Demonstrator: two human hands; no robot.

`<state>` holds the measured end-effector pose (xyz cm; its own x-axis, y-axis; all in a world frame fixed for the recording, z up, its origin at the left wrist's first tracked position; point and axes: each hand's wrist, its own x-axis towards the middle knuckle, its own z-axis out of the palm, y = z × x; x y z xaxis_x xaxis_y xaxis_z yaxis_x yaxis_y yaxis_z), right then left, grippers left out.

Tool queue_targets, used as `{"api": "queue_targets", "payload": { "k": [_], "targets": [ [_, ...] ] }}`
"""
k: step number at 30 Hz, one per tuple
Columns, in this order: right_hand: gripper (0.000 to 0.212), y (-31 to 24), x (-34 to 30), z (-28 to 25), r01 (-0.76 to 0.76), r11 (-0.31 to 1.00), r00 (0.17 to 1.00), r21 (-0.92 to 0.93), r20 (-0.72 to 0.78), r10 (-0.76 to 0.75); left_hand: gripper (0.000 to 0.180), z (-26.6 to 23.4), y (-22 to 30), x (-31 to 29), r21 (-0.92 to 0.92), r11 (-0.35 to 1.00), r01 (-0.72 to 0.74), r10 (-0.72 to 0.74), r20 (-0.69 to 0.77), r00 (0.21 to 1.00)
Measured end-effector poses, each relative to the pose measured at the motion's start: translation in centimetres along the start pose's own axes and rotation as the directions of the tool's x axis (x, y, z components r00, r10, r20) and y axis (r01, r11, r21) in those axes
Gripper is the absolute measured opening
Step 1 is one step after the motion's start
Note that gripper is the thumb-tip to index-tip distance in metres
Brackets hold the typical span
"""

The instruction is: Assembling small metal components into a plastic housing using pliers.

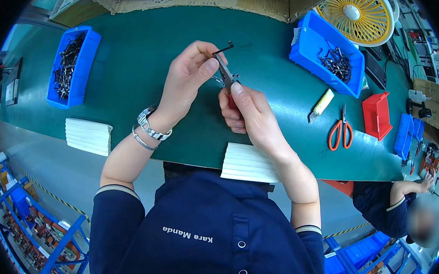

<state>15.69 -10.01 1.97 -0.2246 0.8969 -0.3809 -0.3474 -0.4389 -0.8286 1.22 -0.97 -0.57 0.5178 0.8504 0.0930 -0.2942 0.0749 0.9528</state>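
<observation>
Above the green table, my left hand (187,78) pinches a small black metal piece (225,48), thin with a bent end, between thumb and fingertips. My right hand (253,109) is wrapped round a pair of pliers (225,73) with dark narrow jaws. A bit of red handle shows in my palm. The tips of the jaws meet the black piece beside my left thumb; whether they clamp it is too small to tell. Some small shiny parts show just behind the pliers, and what they belong to is unclear.
Blue bins of small dark metal parts stand on the green table (137,51): one at left (81,70), one at right (303,55). Nearby lie a yellow-handled cutter (323,103), orange-handled scissors (335,135), a red bin (376,117) and white pads (88,136). A co-worker sits at right.
</observation>
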Motion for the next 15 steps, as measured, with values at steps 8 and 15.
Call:
{"api": "queue_targets", "payload": {
  "k": [8, 15],
  "targets": [
    [0.043, -0.40, -0.24, -0.08, -0.025, 1.000, 0.997, 0.007, 0.073, 0.024, 0.032, -0.81, -0.72, 0.14, -0.110, 0.991, 0.074, -0.064, 0.094, 0.993],
    [0.043, -0.57, -0.36, 0.10, -0.051, 0.997, 0.994, 0.055, 0.098, 0.046, 0.028, -1.04, -0.64, 0.24, -0.142, 0.989, 0.053, -0.040, 0.096, 0.995]
  ]
}}
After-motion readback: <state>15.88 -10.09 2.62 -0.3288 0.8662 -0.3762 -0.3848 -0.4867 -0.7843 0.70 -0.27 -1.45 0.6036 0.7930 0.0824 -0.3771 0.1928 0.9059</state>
